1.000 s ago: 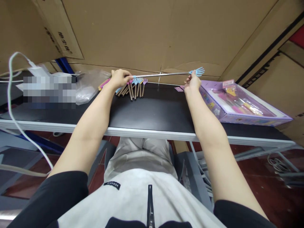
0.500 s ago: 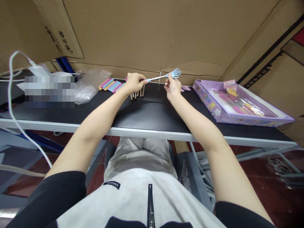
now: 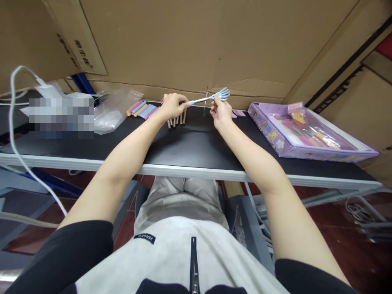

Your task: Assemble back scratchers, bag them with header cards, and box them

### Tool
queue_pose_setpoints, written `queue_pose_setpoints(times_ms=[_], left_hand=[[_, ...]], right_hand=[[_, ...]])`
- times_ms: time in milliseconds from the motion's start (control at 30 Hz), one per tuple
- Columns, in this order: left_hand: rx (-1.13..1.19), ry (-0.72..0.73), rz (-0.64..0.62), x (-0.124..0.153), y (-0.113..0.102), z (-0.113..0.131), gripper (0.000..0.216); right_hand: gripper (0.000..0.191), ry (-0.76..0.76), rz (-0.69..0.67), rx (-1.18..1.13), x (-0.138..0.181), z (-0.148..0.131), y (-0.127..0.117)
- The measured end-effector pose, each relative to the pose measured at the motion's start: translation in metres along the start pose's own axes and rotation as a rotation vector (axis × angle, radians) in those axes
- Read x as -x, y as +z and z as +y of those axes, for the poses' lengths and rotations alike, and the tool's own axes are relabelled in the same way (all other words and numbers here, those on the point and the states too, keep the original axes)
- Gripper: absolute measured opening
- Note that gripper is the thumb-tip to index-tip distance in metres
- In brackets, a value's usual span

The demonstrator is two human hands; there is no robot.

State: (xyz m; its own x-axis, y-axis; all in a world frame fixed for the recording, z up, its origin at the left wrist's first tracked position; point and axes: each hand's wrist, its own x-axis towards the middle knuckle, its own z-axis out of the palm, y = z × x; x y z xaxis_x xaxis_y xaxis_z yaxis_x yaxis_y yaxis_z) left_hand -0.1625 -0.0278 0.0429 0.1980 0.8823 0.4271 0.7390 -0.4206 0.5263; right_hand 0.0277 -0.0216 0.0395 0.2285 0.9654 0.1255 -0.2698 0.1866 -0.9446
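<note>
A back scratcher [image 3: 201, 100] with a metal rod and a light-blue hand-shaped head is held level above the black table. My left hand [image 3: 174, 107] is closed on its blue handle end. My right hand [image 3: 221, 111] pinches the other end, just below the blue claw. Under and beside my left hand lie several metal rods [image 3: 175, 123], partly hidden by it. Left of them, several pink, yellow and blue handles [image 3: 143, 109] lie in a row. Small pink pieces [image 3: 239, 113] rest on the table behind my right hand.
A purple display box [image 3: 309, 132] with packaged pieces in it stands at the right. Crumpled clear plastic bags [image 3: 112, 112] and a white cable [image 3: 12, 110] are at the left. A cardboard wall [image 3: 190, 45] closes off the back of the table [image 3: 196, 149].
My right hand has moved slightly left, bringing the blue claw nearer to my left hand, and the exposed rod looks a little shorter. My left hand stays nearly still.
</note>
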Motion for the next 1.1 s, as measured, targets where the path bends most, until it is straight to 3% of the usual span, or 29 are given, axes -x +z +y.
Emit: queue_pose_setpoints(times_ms=[133, 267, 367, 467, 633, 833, 1100], left_hand=[[-0.028, -0.027, 0.016, 0.001, -0.017, -0.012, 0.016], [-0.085, -0.107, 0.071, 0.002, -0.039, -0.033, 0.013], [-0.112, -0.130, 0.057, 0.003, -0.046, -0.043, 0.013], [-0.137, -0.118, 0.044, 0.002, -0.046, -0.045, 0.013], [-0.134, -0.071, 0.035, 0.000, -0.034, -0.026, 0.016], [-0.184, -0.004, 0.001, 0.005, -0.003, 0.021, 0.030], [-0.148, -0.070, -0.097, 0.017, 0.005, 0.046, 0.026]], right_hand=[[0.042, 0.018, 0.061, -0.108, -0.018, -0.014, -0.013], [0.041, 0.011, 0.287, -0.231, -0.054, -0.032, -0.053], [0.042, 0.019, 0.320, -0.195, -0.078, -0.033, -0.079], [0.043, 0.014, 0.313, -0.171, -0.090, -0.029, -0.088], [0.047, -0.038, 0.302, -0.145, -0.071, -0.020, -0.060], [0.048, 0.002, 0.042, -0.076, -0.010, 0.001, -0.002], [0.050, 0.029, 0.030, 0.018, -0.002, -0.008, -0.006]])
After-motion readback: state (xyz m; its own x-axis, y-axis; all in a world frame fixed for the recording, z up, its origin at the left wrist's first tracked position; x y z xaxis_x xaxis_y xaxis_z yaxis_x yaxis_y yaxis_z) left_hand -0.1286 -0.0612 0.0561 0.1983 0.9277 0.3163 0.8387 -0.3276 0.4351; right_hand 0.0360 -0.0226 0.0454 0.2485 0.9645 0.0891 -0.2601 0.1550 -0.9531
